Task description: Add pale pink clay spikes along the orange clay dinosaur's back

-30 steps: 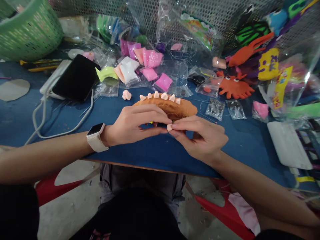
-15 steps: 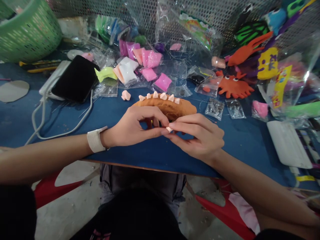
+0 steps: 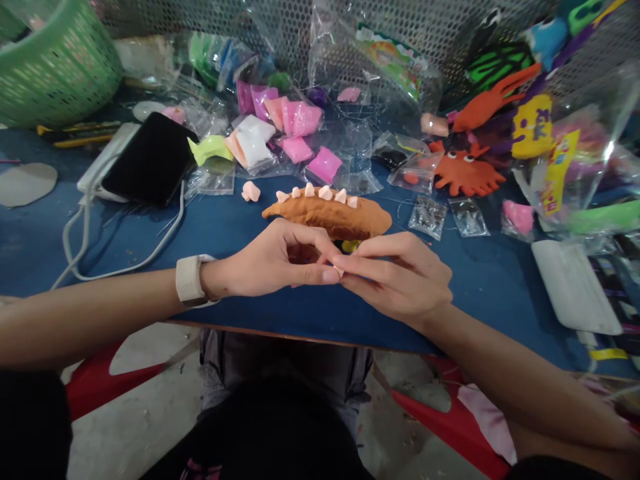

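Note:
Between the fingertips of both hands is a small piece of pale pink clay [image 3: 339,271]. My left hand [image 3: 277,260] pinches it with thumb and forefinger from one side. From the other side my right hand [image 3: 400,273] presses it with closed fingertips. Just beyond my hands lies a long brown clay body [image 3: 335,217], tapered at its left end, with several pale pink spikes [image 3: 325,193] in a row along its top. Something yellow [image 3: 349,245] shows below the body, partly hidden by my fingers. A loose lump of pale pink clay [image 3: 251,191] sits left of the spikes.
A black tablet-like device [image 3: 150,159] with a white cable [image 3: 150,260] lies at left, near a green basket [image 3: 60,67]. Clay packets [image 3: 303,119] crowd the back. An orange clay crab [image 3: 467,171] and a white power bank-like block [image 3: 575,287] are at right.
Both hands have moved slightly toward me, still pinching the small pink piece. More of the brown body and the yellow part below it now shows.

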`<state>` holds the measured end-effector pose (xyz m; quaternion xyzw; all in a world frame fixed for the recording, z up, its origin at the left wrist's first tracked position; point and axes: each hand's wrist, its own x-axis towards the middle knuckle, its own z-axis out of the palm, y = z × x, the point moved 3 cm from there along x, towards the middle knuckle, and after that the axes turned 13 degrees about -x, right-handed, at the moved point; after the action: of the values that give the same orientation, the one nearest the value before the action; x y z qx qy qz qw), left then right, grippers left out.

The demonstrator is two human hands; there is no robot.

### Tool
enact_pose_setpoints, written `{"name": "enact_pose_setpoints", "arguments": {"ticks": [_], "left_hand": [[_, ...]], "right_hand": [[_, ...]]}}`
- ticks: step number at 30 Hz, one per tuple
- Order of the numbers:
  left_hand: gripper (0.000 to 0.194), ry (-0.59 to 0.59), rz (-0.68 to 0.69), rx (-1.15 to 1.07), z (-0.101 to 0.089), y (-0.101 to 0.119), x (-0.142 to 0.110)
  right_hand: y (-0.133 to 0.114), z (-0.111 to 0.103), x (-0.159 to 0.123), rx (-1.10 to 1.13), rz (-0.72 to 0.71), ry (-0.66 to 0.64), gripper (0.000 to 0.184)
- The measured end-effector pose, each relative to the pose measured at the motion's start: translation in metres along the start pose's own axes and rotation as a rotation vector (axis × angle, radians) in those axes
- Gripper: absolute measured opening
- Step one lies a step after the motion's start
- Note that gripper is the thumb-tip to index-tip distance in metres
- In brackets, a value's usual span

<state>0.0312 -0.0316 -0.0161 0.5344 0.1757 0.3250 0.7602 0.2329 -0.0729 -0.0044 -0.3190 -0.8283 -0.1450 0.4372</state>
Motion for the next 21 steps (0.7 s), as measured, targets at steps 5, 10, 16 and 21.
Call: {"name": "enact_pose_setpoints", "arguments": {"ticks": [5,10,16,21], "left_hand": [[0.024,0.047,0.027,0.031,0.0003,-0.0025,-0.0002],[0.027,0.137,0.12,0.177,-0.0018,-0.0015,-0.0015],[0.021,-0.003,0.023,0.059,0.0001,-0.0023,-0.0023],[0.027,0.056,0.074,0.137,-0.0004,-0.0018,-0.0016]], "right_hand": [[-0.0015,-0.0018,0.0007,-0.051,0.013,-0.029,0.014],[-0.0013,0.0004,0.0014,-0.125,-0.043,-0.004,0.012],[-0.0027,-0.0024,0.0041,-0.141,-0.071,0.003,0.014],[-0.0014,-0.0025,0.0023,-0.133,-0.062,-0.023,0.013]]}}
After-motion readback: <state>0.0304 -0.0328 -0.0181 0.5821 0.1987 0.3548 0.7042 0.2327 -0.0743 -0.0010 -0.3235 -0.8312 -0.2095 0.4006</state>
